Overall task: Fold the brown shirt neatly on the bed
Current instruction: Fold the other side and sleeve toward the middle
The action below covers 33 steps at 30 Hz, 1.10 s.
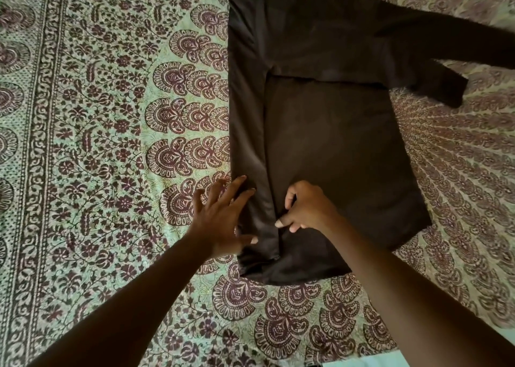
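Head view: our left hand (220, 221), fingers spread, and curled right hand (306, 207) press the brown shirt (328, 149), grasping nothing, on the bed (111, 143).

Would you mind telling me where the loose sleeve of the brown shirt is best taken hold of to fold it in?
Pinch the loose sleeve near its cuff end, coming from the right side of the brown shirt. It lies flat on the bedspread, angled outward clear of the body, so the cuff is free; the left side is already folded in.

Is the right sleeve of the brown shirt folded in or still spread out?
Spread out: the right sleeve lies outward past the brown shirt.
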{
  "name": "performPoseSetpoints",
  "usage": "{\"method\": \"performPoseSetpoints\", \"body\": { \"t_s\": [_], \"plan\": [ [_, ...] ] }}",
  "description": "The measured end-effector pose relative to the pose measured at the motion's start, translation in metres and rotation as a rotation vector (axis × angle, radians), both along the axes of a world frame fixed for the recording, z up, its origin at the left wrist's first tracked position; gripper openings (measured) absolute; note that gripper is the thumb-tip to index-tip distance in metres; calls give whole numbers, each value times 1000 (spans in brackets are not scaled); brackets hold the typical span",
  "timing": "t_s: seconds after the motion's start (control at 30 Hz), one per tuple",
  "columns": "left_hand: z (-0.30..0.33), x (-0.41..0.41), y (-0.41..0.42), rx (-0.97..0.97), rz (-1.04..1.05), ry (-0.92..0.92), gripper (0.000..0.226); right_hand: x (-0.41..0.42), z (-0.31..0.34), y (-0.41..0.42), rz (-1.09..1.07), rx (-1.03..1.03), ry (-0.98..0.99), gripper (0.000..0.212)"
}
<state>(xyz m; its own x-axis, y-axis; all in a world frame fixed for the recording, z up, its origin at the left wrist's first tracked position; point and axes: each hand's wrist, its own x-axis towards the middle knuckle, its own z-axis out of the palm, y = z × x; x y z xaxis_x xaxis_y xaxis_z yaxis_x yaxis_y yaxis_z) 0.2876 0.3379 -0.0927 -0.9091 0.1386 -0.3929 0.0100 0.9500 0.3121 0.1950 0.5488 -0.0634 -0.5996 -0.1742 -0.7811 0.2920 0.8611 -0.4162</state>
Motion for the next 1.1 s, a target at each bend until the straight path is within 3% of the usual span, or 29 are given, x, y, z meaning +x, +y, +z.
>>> {"method": "performPoseSetpoints", "body": {
  "t_s": [0.1, 0.17, 0.3, 0.43, 0.63, 0.83, 1.1],
  "plan": [
    [9, -20, 3, 63, 76, 243, 62, -23, -2, -2, -93, -44, 232, 37],
    [11, -42, 3, 87, 106, 324, 47, -43, -6, -7, -127, -71, 405, 29],
    [12, -94, 1, 79, 109, 369, 45, -93, -15, -20, -23, -80, 702, 15],
    [10, -158, -8, 81, 181, 386, 49, -157, -20, -31, 44, -103, 847, 10],
    [3, -235, -18, 89, 312, 383, 48, -258, -18, -49, 161, -73, 872, 22],
    [-8, -301, -33, 119, 432, 413, 45, -356, -13, -81, 121, -129, 955, 29],
    [-22, -361, -64, 152, 612, 393, 59, -429, -25, -135, 31, -101, 757, 61]
  ]
}}
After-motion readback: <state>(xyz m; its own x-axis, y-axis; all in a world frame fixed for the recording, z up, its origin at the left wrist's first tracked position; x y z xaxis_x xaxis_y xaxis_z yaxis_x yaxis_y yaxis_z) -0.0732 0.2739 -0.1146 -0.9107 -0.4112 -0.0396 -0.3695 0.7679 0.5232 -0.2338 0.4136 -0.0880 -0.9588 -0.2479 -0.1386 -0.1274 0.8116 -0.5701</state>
